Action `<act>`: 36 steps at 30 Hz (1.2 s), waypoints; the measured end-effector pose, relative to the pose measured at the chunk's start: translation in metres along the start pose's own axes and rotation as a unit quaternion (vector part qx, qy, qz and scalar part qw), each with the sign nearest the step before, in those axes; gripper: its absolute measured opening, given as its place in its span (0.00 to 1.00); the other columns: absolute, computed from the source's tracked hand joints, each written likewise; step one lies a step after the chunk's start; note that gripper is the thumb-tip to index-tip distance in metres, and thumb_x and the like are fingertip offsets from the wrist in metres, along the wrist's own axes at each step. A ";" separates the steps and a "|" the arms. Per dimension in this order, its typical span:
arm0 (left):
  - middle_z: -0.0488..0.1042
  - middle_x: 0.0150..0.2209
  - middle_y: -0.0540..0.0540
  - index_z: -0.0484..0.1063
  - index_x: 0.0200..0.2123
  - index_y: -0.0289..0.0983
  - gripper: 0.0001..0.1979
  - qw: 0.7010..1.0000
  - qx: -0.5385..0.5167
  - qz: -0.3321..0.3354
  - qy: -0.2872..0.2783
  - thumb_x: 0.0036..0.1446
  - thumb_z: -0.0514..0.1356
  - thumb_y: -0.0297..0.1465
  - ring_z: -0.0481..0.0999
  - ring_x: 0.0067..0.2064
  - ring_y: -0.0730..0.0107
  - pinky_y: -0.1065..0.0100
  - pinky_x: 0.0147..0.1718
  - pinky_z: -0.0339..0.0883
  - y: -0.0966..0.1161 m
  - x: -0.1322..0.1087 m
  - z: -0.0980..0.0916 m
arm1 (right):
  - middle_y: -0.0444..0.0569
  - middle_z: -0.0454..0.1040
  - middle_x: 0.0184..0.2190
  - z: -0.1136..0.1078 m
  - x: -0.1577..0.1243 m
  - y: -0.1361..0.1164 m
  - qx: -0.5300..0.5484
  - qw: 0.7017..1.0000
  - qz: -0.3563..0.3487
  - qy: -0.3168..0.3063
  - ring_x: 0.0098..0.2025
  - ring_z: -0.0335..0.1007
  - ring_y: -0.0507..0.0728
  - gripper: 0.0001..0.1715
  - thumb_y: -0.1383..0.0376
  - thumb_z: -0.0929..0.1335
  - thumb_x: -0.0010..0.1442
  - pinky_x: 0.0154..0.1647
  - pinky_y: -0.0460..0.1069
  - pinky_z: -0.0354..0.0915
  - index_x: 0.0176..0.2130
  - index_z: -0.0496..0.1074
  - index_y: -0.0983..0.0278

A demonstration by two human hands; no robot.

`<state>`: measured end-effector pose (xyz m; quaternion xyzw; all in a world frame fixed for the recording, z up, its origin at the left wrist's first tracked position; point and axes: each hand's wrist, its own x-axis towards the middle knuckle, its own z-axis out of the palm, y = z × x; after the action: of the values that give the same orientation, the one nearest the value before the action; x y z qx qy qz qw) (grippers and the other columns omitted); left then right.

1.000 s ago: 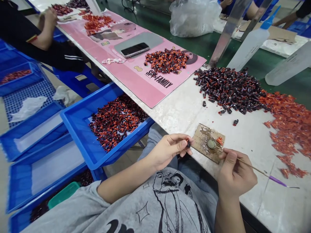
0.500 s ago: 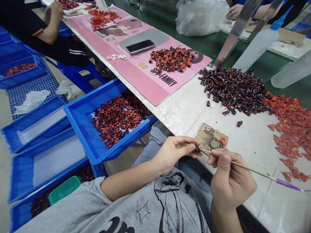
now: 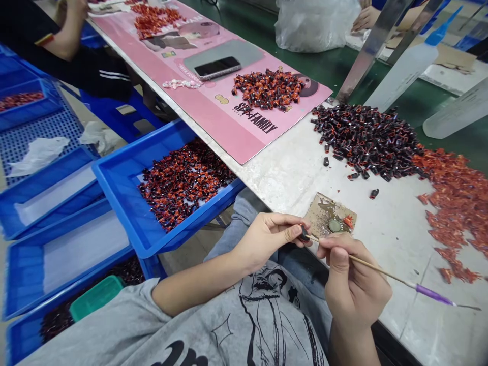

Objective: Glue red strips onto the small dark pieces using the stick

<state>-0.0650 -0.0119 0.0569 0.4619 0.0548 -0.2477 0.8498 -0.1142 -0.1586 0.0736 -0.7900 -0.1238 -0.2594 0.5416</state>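
Between its thumb and fingers, my left hand (image 3: 263,241) pinches a small black-and-orange piece (image 3: 304,233) just off the table's front edge. My right hand (image 3: 356,277) grips a thin wooden stick (image 3: 383,271) like a pen. Its left tip meets the small piece; whether it goes inside I cannot tell. A purple sleeve and a thin metal tip are at the stick's other end. Just beyond my hands lies a stained cardboard square (image 3: 318,211) with a round cap of liquid (image 3: 335,225) and a small orange piece (image 3: 348,220) on it.
Black pieces (image 3: 366,137) and orange pieces (image 3: 457,193) are heaped at the right. Black-and-orange pieces (image 3: 267,89) and a phone (image 3: 217,68) lie on a pink mat (image 3: 244,142). A blue tray (image 3: 152,246) juts out below the table. Squeeze bottles (image 3: 406,71) lean behind; co-workers sit nearby.
The stick and my right hand have shifted left, with less of the stick showing between my two hands. My left hand keeps its pinch. The whole view has swung slightly.
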 end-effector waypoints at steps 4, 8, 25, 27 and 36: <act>0.82 0.29 0.46 0.84 0.30 0.34 0.19 1.000 0.012 0.007 -0.016 0.41 0.78 0.43 0.78 0.26 0.74 0.71 0.32 0.75 0.003 -0.006 0.000 | 0.45 0.72 0.32 -0.013 0.006 -0.005 -0.006 0.994 -0.022 -0.103 0.34 0.70 0.53 0.12 0.76 0.63 0.68 0.35 0.50 0.66 0.43 0.72 0.63; 0.82 0.29 0.47 0.84 0.30 0.34 0.16 0.999 0.015 0.007 -0.041 0.44 0.78 0.40 0.80 0.28 0.74 0.73 0.31 0.76 0.007 -0.011 0.002 | 0.47 0.73 0.33 -0.022 0.007 -0.009 -0.004 0.989 -0.007 -0.151 0.36 0.72 0.54 0.11 0.74 0.63 0.70 0.36 0.50 0.67 0.43 0.73 0.63; 0.84 0.36 0.46 0.86 0.36 0.40 0.07 0.990 0.034 0.092 -0.098 0.55 0.73 0.35 0.82 0.37 0.74 0.78 0.37 0.78 0.015 -0.024 0.008 | 0.44 0.73 0.27 0.001 -0.002 -0.011 0.173 0.977 0.083 0.091 0.40 0.77 0.57 0.09 0.65 0.67 0.72 0.45 0.55 0.73 0.41 0.78 0.62; 0.84 0.36 0.45 0.86 0.37 0.40 0.07 0.988 0.049 0.108 -0.100 0.56 0.72 0.34 0.82 0.37 0.73 0.77 0.37 0.78 0.014 -0.025 0.007 | 0.44 0.73 0.27 0.002 -0.003 -0.011 0.174 0.977 0.081 0.090 0.39 0.77 0.56 0.09 0.65 0.67 0.72 0.45 0.54 0.73 0.41 0.78 0.63; 0.85 0.39 0.39 0.86 0.39 0.36 0.10 0.967 0.153 0.180 -0.100 0.60 0.69 0.37 0.84 0.41 0.65 0.71 0.41 0.79 0.014 -0.028 0.004 | 0.44 0.74 0.28 0.003 -0.002 -0.013 0.184 0.977 0.054 0.091 0.38 0.75 0.55 0.09 0.68 0.66 0.73 0.44 0.53 0.72 0.42 0.78 0.64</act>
<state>-0.0833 0.0019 0.0789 0.5617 -0.1526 -0.1409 0.8009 -0.1212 -0.1506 0.0815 -0.6556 -0.0767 -0.2733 0.6997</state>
